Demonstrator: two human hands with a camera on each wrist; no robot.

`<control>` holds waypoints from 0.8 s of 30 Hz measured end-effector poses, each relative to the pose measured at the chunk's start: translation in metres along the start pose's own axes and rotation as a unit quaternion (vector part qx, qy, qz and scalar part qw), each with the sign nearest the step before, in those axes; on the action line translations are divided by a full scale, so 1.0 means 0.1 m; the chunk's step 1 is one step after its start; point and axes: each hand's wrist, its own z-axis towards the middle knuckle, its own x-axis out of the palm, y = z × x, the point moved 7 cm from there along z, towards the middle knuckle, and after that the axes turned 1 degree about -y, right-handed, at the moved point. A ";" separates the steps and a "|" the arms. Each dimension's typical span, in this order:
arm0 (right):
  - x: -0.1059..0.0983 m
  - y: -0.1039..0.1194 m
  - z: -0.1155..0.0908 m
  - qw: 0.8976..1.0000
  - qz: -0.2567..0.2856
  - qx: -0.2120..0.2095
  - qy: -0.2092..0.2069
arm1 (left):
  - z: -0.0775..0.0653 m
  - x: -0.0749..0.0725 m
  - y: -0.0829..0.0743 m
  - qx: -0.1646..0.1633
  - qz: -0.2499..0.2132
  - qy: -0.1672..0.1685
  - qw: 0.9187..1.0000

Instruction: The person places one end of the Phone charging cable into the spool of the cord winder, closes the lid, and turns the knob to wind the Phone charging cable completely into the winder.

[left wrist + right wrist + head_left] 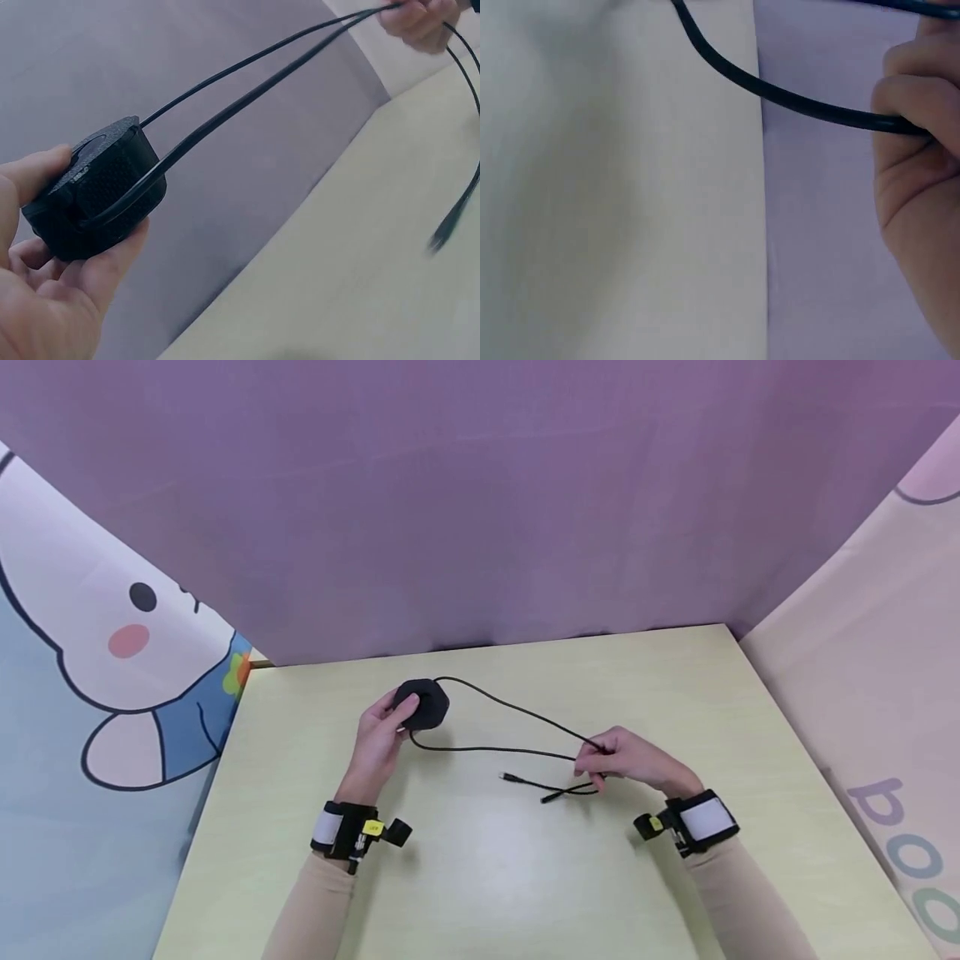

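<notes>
My left hand (378,735) grips a black six-sided case (429,706) that looks like a cable reel, thumb on its face and fingers beneath. Two strands of black cable (517,706) leave the case and run to the right. My right hand (630,758) pinches both strands between thumb and curled fingers. Past that hand the cable doubles back to two free ends with plugs, one plug (512,777) pointing left and the other plug (551,797) lying lower. In the right wrist view, the cable (810,107) enters the curled fingers; the fingertips are partly cut off.
Both hands are over a pale table (487,893). A purple cloth wall (480,527) rises along its back edge, with printed panels on the left (150,693) and right (862,693). Each wrist wears a black strap with a small camera.
</notes>
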 end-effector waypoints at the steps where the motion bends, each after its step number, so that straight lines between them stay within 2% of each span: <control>1: -0.04 0.00 -0.03 1.000 -0.003 0.001 -0.001 | 0.00 -0.02 0.00 -0.001 0.001 -0.002 1.000; 6: -0.18 -0.05 -0.12 1.000 -0.016 0.019 0.012 | -0.02 -0.11 0.03 -0.009 -0.006 -0.010 1.000; 12: -0.24 -0.05 -0.15 0.999 -0.003 0.022 0.024 | -0.02 -0.15 0.05 -0.009 -0.015 -0.016 1.000; 19: -0.36 -0.06 -0.23 1.000 0.004 0.016 0.016 | -0.03 -0.26 0.01 -0.011 -0.013 -0.025 1.000; 24: -0.52 -0.13 -0.35 1.000 0.000 0.024 0.001 | -0.05 -0.43 -0.03 -0.009 -0.019 -0.039 0.999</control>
